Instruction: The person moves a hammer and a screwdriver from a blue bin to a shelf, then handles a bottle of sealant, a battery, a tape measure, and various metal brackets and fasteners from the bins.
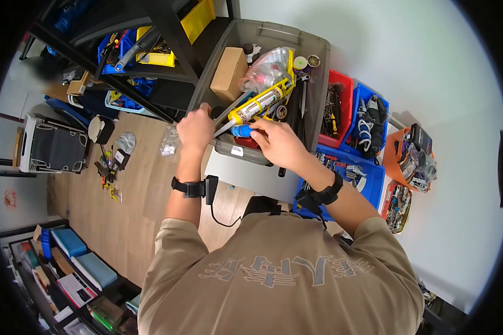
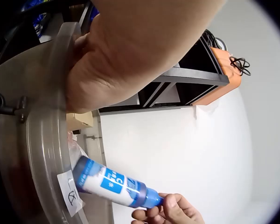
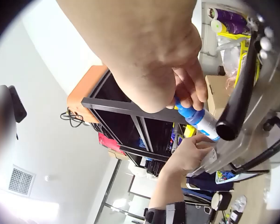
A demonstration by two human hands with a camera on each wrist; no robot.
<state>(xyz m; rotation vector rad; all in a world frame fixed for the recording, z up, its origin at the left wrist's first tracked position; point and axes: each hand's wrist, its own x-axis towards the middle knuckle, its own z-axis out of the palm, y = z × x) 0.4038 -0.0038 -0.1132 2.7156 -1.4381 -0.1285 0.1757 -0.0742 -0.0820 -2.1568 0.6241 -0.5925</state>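
My left hand [image 1: 195,129] grips the near left corner of the rim of a grey translucent plastic bin [image 1: 318,42]. With my right hand [image 1: 282,144] I pinch the blue cap of a small white-and-blue bottle [image 2: 113,182]. The bottle is tilted, its dark blue base towards the bin's near wall in the left wrist view. Beside it in the bin lie a yellow caulking gun [image 1: 288,84] with a sealant tube [image 1: 260,105], a cardboard box [image 1: 229,74] and a clear plastic bag [image 1: 268,67]. A white label [image 1: 237,151] sticks to the bin's near side.
Right of the bin stand a red bin [image 1: 341,92], blue bins [image 1: 374,178] and an orange bin [image 1: 394,145] of parts. Black shelving [image 1: 173,33] rises close on the left. A clear bag [image 1: 169,140] lies left of my left hand.
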